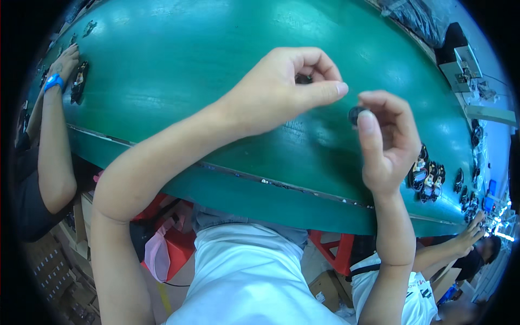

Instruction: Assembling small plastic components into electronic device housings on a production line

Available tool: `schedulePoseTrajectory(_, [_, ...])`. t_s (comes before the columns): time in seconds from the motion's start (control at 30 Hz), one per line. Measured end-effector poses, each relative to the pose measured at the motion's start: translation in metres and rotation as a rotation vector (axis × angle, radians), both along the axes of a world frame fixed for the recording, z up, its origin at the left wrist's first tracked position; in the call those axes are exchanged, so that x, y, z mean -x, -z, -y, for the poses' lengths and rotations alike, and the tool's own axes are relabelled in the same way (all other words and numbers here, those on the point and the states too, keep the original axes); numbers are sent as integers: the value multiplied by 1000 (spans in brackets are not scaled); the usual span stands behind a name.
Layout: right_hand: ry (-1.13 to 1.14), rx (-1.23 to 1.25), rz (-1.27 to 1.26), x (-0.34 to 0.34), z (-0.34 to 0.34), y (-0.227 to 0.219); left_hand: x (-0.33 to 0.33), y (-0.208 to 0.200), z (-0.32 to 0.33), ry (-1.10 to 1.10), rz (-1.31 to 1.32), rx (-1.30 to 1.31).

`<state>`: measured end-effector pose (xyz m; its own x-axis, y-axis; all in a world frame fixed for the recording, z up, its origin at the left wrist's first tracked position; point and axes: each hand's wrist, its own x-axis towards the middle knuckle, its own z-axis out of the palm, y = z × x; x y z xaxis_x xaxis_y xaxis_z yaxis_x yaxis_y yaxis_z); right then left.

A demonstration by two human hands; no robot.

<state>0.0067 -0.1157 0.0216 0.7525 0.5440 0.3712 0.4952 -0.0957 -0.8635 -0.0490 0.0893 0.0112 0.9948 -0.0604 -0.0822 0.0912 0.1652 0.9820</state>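
Observation:
Above the green work surface [227,65], my left hand [287,89] is closed, its fingers curled toward the thumb. Inside that curl shows part of a small dark object [303,79]; most of it is hidden, so I cannot tell its kind. My right hand [391,143], to the right and slightly nearer me, pinches a small round black part [356,115] between thumb and fingers. The two hands are close together but apart.
Several black assembled parts [427,176] lie right of my right hand. At the far left, another person's hand [64,64] with a blue wristband is near a similar black part [79,82]. Another person's hand [470,235] is at the right edge. Below stands a red stool [176,244].

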Motion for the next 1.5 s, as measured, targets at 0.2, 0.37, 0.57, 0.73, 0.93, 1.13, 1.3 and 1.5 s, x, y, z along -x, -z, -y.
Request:
schedulePoseTrajectory(0.2, [-81, 69, 70, 8, 3, 7, 7, 10, 9, -170, 394, -425])
schedulePoseTrajectory(0.37, [-58, -6, -54, 8, 5, 11, 8, 10, 8, -241, 641, -523])
schedulePoseTrajectory(0.57, [-97, -62, -186, 10, 0, 6, 11, 5, 10, -223, 781, -557])
schedulePoseTrajectory(0.73, [-152, -114, -1083, -4, 0, -6, 14, 2, 13, -218, 805, -568])
schedulePoseTrajectory(0.93, [-129, -88, -305, 14, -1, -1, 15, 5, 16, -272, 787, -661])
schedulePoseTrajectory(1.13, [-180, -98, 210, 20, -10, -3, 14, 5, 15, -360, 925, -798])
schedulePoseTrajectory(1.3, [-164, -207, 67, 20, -8, 5, 11, 7, 13, -347, 960, -806])
schedulePoseTrajectory(1.5, [-291, -94, 31, 18, 0, 0, 15, 3, 12, -325, 952, -795])
